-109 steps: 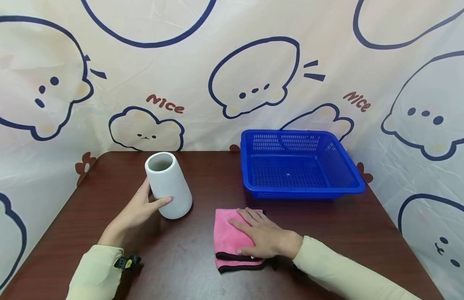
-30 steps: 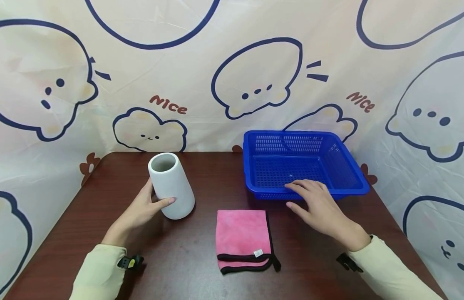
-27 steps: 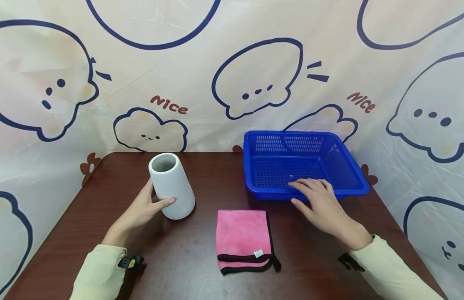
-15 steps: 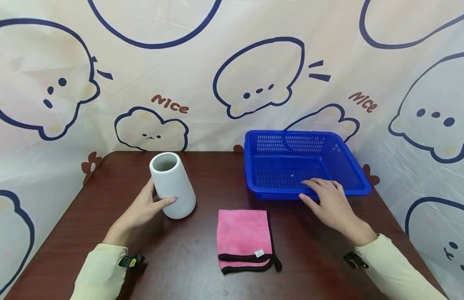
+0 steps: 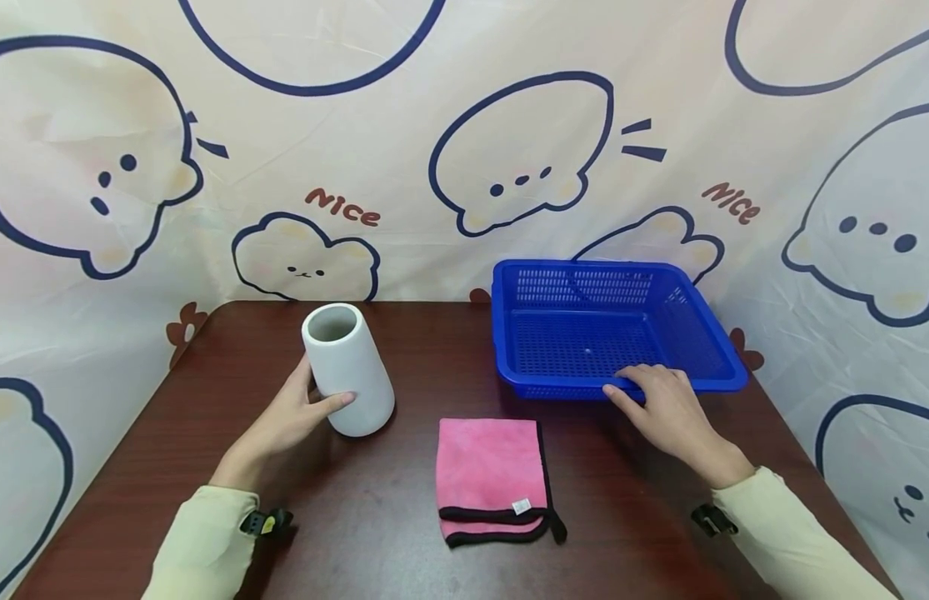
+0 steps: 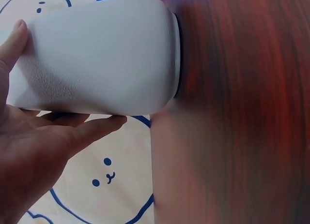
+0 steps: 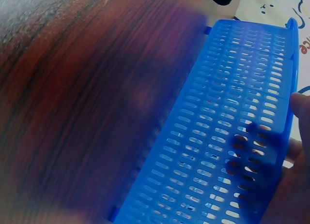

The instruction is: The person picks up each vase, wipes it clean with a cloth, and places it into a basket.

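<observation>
A white tapered vase (image 5: 353,379) stands upright on the table at the left, its open mouth facing up. My left hand (image 5: 287,417) holds it from the left side, the thumb across the front and the other fingers around the back; the left wrist view shows the thumb and fingers on either side of the vase (image 6: 101,54). My right hand (image 5: 670,417) grips the near rim of a blue plastic basket (image 5: 542,382). Its thumb lies outside the rim, and the fingers show darkly through the slots of the basket wall (image 7: 193,151) in the right wrist view.
Between the hands a folded pink cloth (image 5: 490,467) with black edging, a small white tag and a loop lies on the dark wooden table (image 5: 374,533). A cartoon-printed curtain (image 5: 404,133) borders the table's back and sides.
My right hand has left the pink cloth, moved right and away to the basket, then slid along its near rim and taken hold. The left hand and vase have stayed put.
</observation>
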{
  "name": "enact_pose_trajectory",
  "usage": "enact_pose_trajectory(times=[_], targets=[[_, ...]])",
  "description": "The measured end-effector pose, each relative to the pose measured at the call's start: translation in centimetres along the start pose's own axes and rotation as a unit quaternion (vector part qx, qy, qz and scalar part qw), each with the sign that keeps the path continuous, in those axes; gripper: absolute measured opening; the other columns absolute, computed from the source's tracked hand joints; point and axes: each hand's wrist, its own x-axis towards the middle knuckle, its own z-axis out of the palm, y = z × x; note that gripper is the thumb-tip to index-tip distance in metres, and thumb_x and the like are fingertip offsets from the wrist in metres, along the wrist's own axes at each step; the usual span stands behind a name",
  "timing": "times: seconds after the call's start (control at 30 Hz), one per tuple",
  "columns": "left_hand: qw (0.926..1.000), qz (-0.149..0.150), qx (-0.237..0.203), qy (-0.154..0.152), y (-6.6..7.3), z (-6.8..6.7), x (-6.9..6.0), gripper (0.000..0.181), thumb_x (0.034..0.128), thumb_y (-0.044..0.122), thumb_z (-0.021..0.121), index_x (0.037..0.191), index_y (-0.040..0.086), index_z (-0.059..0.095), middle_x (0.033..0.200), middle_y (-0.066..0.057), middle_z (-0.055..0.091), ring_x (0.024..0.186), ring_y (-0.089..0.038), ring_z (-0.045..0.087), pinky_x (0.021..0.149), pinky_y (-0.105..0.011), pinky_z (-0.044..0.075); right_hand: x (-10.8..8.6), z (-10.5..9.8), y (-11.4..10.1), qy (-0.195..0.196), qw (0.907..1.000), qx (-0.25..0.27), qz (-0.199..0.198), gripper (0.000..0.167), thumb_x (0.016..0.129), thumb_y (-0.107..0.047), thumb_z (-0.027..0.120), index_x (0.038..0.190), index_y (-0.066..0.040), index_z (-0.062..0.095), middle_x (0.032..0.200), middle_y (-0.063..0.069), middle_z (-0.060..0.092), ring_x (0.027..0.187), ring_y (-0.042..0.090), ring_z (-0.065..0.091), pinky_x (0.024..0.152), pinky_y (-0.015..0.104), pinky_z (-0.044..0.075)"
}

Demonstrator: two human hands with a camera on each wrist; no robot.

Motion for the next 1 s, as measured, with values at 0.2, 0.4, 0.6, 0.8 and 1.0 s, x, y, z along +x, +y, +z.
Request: enact_pose_trajectory(times=[0.2, 0.4, 0.6, 0.8, 1.0], targets=[[1.0, 0.0, -0.007, 0.003, 0.0, 0.0, 0.0, 0.087, 0.0947, 0.02, 0.072, 0.16, 0.024, 0.015, 0.157, -0.009, 0.035, 0.134, -0.008, 0.041, 0.116, -0.063, 0.032, 0.1, 0.3, 0.2, 0.009, 0.9999, 0.009, -0.004, 0.044, 0.101, -0.038, 0.062, 0.121, 0.0, 0.069, 0.119, 0.022, 0.071, 0.113, 0.042, 0.062, 0.094, 0.061, 0.041], [1.0, 0.0, -0.003, 0.008, 0.5, 0.0, 0.1, 0.087, 0.0938, 0.02, 0.074, 0.16, 0.017, 0.017, 0.156, -0.014, 0.037, 0.14, -0.031, 0.04, 0.114, -0.066, 0.035, 0.0, 0.4, 0.2, 0.014, 0.9998, 0.015, -0.001, 0.044, 0.1, -0.038, 0.062, 0.12, 0.0, 0.069, 0.118, 0.021, 0.072, 0.111, 0.041, 0.062, 0.094, 0.061, 0.039], [0.9999, -0.002, 0.001, 0.017, 0.6, 0.1, 0.2, 0.085, 0.0923, 0.017, 0.075, 0.158, 0.015, 0.021, 0.154, -0.014, 0.041, 0.138, -0.032, 0.042, 0.112, -0.061, 0.039, 0.0, 0.5, 0.3, 0.016, 0.9996, 0.022, 0.004, 0.044, 0.1, -0.038, 0.063, 0.12, 0.0, 0.069, 0.117, 0.021, 0.072, 0.111, 0.041, 0.062, 0.095, 0.061, 0.038], [0.9999, 0.002, 0.001, 0.012, 0.9, 0.2, 0.4, 0.085, 0.0915, 0.017, 0.076, 0.157, 0.014, 0.023, 0.152, -0.015, 0.043, 0.135, -0.032, 0.045, 0.112, -0.062, 0.039, 0.0, 0.5, 0.4, 0.018, 0.9994, 0.029, 0.003, 0.043, 0.099, -0.038, 0.064, 0.118, 0.0, 0.07, 0.115, 0.021, 0.073, 0.109, 0.041, 0.062, 0.094, 0.061, 0.037], [0.9999, -0.001, -0.003, 0.013, 1.2, 0.4, 0.6, 0.084, 0.0915, 0.016, 0.076, 0.157, 0.015, 0.024, 0.151, -0.015, 0.044, 0.137, -0.033, 0.044, 0.113, -0.062, 0.038, 0.0, 0.5, 0.3, 0.022, 0.9994, 0.027, 0.002, 0.043, 0.099, -0.038, 0.064, 0.117, 0.0, 0.07, 0.113, 0.021, 0.073, 0.108, 0.04, 0.062, 0.093, 0.06, 0.037]])
